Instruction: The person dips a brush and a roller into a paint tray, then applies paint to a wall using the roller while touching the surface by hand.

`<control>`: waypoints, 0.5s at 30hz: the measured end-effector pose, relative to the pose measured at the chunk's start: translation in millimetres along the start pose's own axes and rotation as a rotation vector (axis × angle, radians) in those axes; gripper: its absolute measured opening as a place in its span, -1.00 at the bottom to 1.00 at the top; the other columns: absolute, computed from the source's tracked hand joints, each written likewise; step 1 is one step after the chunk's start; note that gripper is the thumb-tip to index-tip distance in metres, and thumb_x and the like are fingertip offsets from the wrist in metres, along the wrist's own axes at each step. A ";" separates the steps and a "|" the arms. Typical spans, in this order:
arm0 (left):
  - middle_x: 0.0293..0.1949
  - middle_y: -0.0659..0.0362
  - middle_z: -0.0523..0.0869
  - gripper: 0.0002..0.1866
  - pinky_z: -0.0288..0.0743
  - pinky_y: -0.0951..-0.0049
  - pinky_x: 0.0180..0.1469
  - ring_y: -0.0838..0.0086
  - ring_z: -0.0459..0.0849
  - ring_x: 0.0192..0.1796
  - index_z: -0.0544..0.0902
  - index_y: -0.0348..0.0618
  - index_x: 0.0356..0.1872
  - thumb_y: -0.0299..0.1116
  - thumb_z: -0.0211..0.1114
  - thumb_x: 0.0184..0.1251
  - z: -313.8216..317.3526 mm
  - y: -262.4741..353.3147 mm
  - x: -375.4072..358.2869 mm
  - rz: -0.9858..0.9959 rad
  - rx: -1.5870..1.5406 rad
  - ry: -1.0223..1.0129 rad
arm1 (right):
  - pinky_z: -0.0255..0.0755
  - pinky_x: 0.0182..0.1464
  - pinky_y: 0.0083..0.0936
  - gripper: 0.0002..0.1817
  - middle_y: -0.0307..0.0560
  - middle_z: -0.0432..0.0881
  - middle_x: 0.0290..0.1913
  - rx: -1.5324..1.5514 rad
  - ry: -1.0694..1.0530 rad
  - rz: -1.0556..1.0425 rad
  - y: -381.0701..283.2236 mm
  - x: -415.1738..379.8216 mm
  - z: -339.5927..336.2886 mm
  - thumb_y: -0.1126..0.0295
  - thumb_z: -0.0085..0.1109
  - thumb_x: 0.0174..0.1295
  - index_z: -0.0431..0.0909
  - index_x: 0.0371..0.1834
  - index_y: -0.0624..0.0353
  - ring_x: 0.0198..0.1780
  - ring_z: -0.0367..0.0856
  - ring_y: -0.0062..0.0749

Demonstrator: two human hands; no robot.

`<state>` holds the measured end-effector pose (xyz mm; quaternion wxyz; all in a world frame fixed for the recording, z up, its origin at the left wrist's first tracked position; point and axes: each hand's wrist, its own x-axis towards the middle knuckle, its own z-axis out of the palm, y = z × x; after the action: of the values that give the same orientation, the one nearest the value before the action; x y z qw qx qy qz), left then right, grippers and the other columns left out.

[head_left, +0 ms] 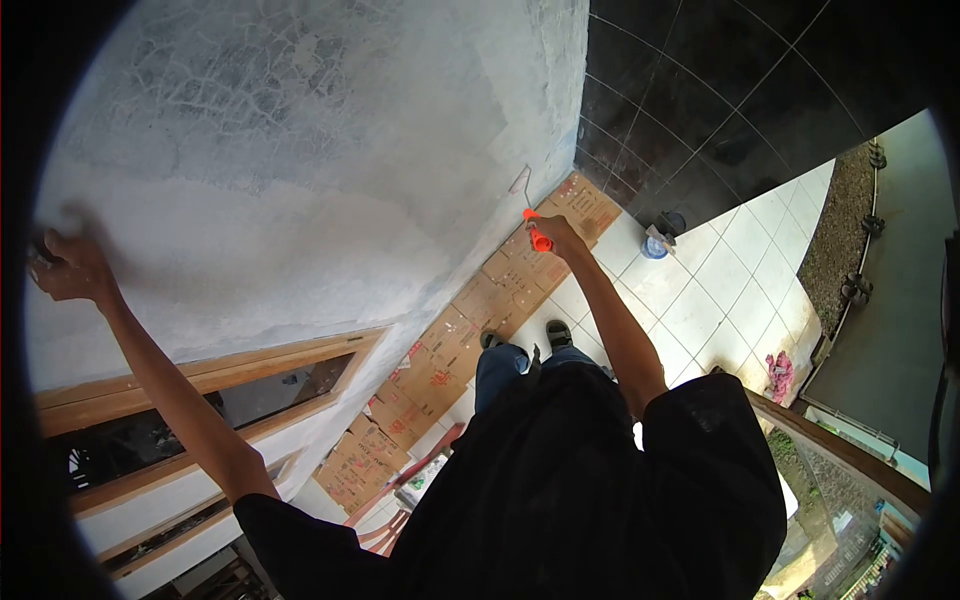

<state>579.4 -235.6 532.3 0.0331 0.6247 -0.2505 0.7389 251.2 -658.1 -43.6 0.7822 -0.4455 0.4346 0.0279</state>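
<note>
My right hand (560, 236) is closed round the orange handle (541, 241) of a tool with a bent wire frame, held beside the wall's lower part. The frame's far end is hard to make out against the wall. At the far left, my left hand (72, 268) is raised close to the patchy grey-white wall (300, 215). Its fingers are curled round a small dark thing that I cannot make out. Fine cracks show in the wall's upper part.
Flattened cardboard (430, 375) lines the wall's foot on white floor tiles (695, 305). A blue-white container (656, 246) stands near the black tiled surface (720, 100). Wood-framed windows (210, 375) are at left, a reddish chair (385, 530) below, a pink cloth (779, 375) at right.
</note>
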 end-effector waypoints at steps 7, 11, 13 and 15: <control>-0.19 -0.17 0.64 -0.46 0.51 0.06 -0.09 0.01 0.63 -0.14 0.58 -0.41 -0.09 -0.04 0.06 0.22 1.2 2.2 -0.9 -0.025 -0.033 -0.005 | 0.48 -0.43 -0.49 -0.76 -0.10 0.58 -0.37 0.060 -0.063 0.003 -45.2 -125.6 10.3 0.42 0.17 0.17 0.53 -0.23 0.42 -0.44 0.56 -0.44; -0.22 -0.15 0.66 -0.47 0.53 0.07 -0.11 0.02 0.65 -0.17 0.60 -0.40 -0.12 -0.04 0.07 0.20 5.1 -1.2 -0.8 -0.038 -0.045 -0.014 | 0.49 -0.54 -0.47 -0.78 -0.09 0.54 -0.43 0.046 -0.084 0.037 -44.7 -194.9 7.0 0.36 0.11 0.22 0.54 -0.24 0.34 -0.51 0.55 -0.40; -0.23 -0.14 0.67 -0.48 0.54 0.07 -0.13 0.02 0.66 -0.18 0.62 -0.40 -0.13 -0.04 0.08 0.19 6.9 -3.0 -2.3 -0.049 -0.057 -0.019 | 0.49 -0.54 -0.46 -0.79 -0.10 0.54 -0.44 0.047 -0.095 0.009 -28.8 -174.8 8.3 0.37 0.11 0.22 0.54 -0.24 0.33 -0.51 0.54 -0.40; -0.25 -0.13 0.69 -0.48 0.54 0.07 -0.14 0.03 0.67 -0.20 0.63 -0.39 -0.14 -0.05 0.09 0.18 9.7 -4.8 -2.1 -0.063 -0.070 -0.022 | 0.50 -0.54 -0.44 -0.79 -0.11 0.54 -0.44 0.073 -0.084 -0.033 -20.9 -149.8 14.5 0.40 0.11 0.22 0.53 -0.22 0.35 -0.52 0.54 -0.42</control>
<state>590.4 -234.9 532.9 0.0754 0.6388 -0.2566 0.7214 176.7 -608.8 79.3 0.8159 -0.4222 0.3947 0.0180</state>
